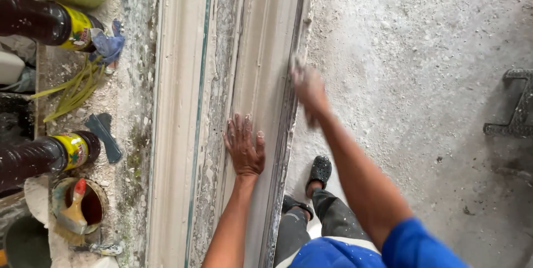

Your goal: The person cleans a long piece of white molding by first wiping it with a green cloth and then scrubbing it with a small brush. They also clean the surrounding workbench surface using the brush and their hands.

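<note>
A tall, pale moulded door frame (pixel 183 107) with worn, flaking paint runs top to bottom through the middle of the view. My left hand (pixel 244 147) lies flat on its panel, fingers spread, holding nothing. Higher up, my right hand (pixel 307 87) is blurred against the frame's right edge; its fingers look curled, and I cannot tell whether something is in it. My feet in dark perforated shoes (pixel 320 170) stand on the floor beside the frame.
At the left stand two dark bottles with yellow labels (pixel 50 154), a tin holding a brush (pixel 78 207), a blue rag (pixel 108 43), green strips and a small dark scraper (pixel 105 135). Dusty concrete floor (pixel 422 79) spreads to the right, with a dark metal piece (pixel 516 107) at its edge.
</note>
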